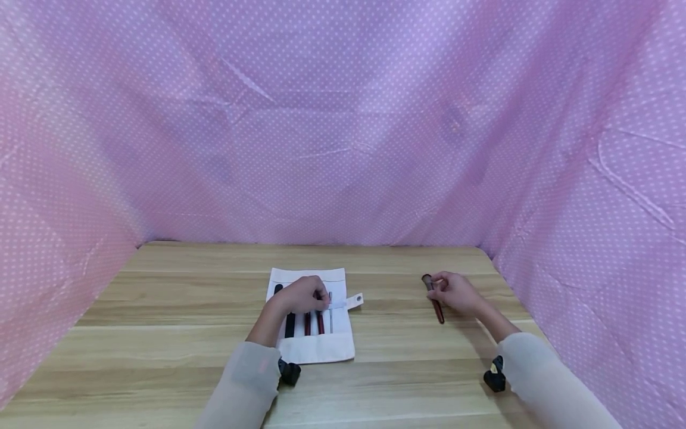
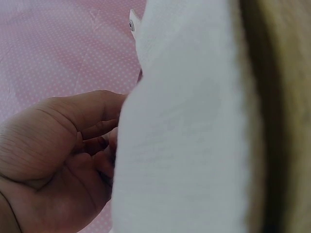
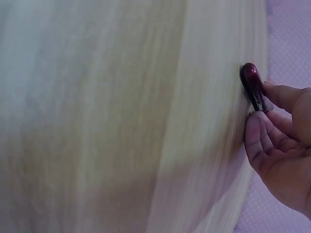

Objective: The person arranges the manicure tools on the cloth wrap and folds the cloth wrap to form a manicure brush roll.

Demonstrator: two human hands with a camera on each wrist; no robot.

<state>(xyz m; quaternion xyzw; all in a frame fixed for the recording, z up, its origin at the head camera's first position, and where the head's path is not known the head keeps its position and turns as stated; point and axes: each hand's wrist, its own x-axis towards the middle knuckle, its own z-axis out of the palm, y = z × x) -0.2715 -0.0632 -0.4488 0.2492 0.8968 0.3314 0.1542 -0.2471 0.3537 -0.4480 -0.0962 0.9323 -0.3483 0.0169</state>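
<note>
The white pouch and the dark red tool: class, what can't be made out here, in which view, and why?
- Head: lower ends of the tools, tucked into the bottom pocket of the white pouch.
- Head: parts of those tools, behind the left grip.
- Left wrist: whether the left grip holds anything; the pouch's cloth hides its fingertips.
- Right wrist: one end of the dark red tool, behind the right grip.

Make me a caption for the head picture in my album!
Right hand holds a red tool; left hand over white case.
</note>
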